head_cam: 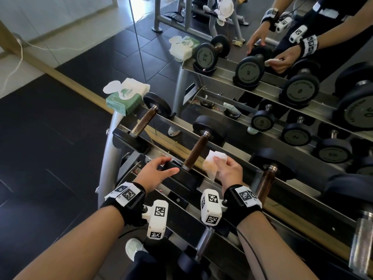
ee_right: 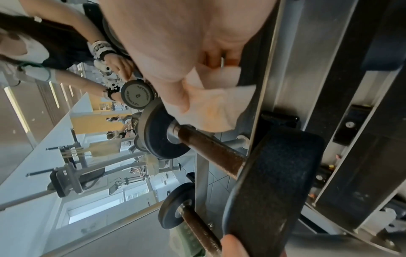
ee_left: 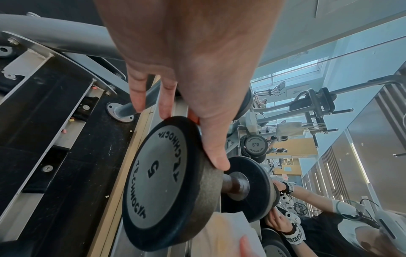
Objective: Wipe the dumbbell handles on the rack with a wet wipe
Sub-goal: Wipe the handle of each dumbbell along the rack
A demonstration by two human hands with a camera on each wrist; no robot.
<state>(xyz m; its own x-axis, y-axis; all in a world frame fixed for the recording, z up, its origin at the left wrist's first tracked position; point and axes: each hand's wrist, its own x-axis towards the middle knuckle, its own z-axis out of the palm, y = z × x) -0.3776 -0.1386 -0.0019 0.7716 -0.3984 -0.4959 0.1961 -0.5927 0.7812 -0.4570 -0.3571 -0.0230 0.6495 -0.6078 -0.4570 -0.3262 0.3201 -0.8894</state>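
Dumbbell marked 5 lies across the rack's top rails, second from its left end. My left hand rests open-fingered on the near weight plate. My right hand grip pinches a yellow-stained wet wipe just right of the handle, apart from it. Wipe packet, flap open, sits at the rack's left end.

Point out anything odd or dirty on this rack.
The dumbbell handles look brown and rust-pitted, and the wet wipe pinched in the right hand carries an orange-brown stain. Small pink and yellow bits litter the lower rack shelf.
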